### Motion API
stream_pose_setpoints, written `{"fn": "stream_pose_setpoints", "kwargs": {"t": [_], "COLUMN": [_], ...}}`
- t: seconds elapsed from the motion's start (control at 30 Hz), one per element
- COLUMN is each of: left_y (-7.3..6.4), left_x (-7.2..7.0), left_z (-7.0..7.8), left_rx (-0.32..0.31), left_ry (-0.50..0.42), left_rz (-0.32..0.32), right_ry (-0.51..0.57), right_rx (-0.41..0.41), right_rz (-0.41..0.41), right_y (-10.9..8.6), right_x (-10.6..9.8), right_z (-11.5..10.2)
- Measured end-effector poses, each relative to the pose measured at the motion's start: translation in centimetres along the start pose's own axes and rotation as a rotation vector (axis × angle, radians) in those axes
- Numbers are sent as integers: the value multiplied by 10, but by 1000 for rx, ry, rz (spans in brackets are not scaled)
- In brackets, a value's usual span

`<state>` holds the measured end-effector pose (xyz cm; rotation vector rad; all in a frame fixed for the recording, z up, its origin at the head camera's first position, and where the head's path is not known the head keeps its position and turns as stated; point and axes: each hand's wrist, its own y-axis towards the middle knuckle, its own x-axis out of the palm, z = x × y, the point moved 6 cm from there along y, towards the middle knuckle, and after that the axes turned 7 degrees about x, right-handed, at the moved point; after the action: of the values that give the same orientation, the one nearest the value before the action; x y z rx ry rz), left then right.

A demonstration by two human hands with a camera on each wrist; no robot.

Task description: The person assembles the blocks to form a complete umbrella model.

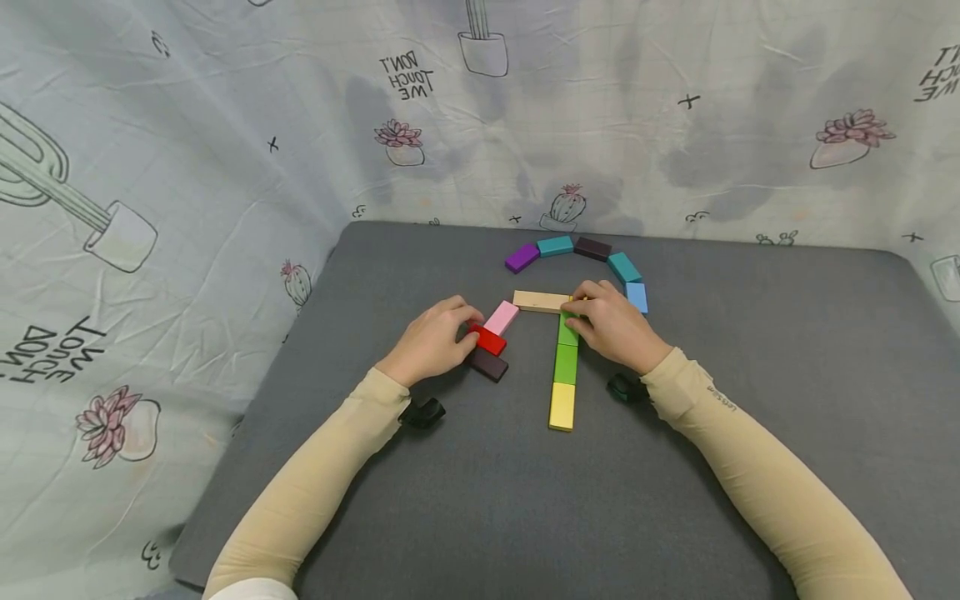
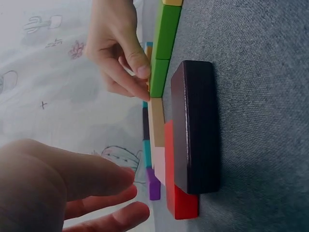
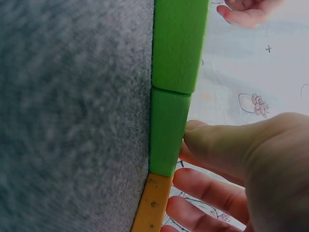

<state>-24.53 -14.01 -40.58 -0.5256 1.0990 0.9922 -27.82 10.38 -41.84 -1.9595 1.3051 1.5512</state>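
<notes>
My left hand hovers at a red block on the grey table. In the left wrist view, its thumb and fingers are parted and hold nothing. Beside the red block lie a dark brown block and a pink block. My right hand is bent over a green block, thumb at its upper edge. Its other fingertips lie along the top of an orange-yellow block. A beige block meets that corner; in the head view my hand partly hides the orange-yellow block.
Another green block and a yellow block continue the line towards me. Beyond my right hand, purple, teal, dark brown and blue blocks curve in an arc. A printed cloth hangs behind the table.
</notes>
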Motion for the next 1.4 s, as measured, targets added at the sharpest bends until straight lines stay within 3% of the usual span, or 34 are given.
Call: {"fn": "stream_pose_setpoints", "kwargs": {"t": [0.17,0.3,0.4,0.63,0.9,1.2,1.4], "left_y": [18,36,44,49,52,75,93], "left_x": [3,10,15,22,21,15,17], "left_z": [7,11,12,10,-8,-30,-35], "left_rx": [-31,-102,-150,-195,-296,-343,-348], "left_ry": [99,207,233,190,55,-27,-55], "left_rz": [-18,-91,-141,-179,-195,-135,-104], "right_ry": [-9,-15,-13,-11,0,-5,-8], "right_rx": [8,15,16,4,-12,-16,-3], "right_rz": [-1,-12,-12,2,21,19,6], "right_y": [0,0,0,0,-1,-1,-1], "right_x": [-1,0,0,-1,-1,0,0], "right_z": [0,1,0,0,1,1,2]}}
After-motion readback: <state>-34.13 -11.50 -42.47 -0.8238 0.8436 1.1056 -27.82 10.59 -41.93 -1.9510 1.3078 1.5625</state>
